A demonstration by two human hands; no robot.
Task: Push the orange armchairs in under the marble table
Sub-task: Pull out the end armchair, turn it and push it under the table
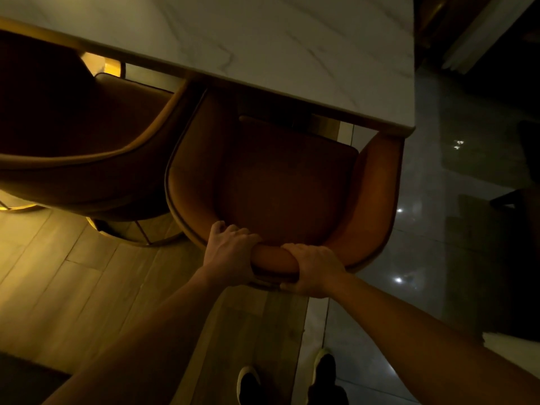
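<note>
Both hands are gripping the top of the backrest of the near armchair (pixel 280 182). The left hand (pixel 230 252) is sitting at 7 o'clock of the seat, fingers wrapped over the rim. The right hand (pixel 314 268) is sitting at 5 o'clock, fingers clamped around the same rim (thumb hidden). The chair front is lying under the table (pixel 263 39) edge at 12 o'clock. A second armchair (pixel 79 135) is standing at 9 o'clock, touching the first.
</note>
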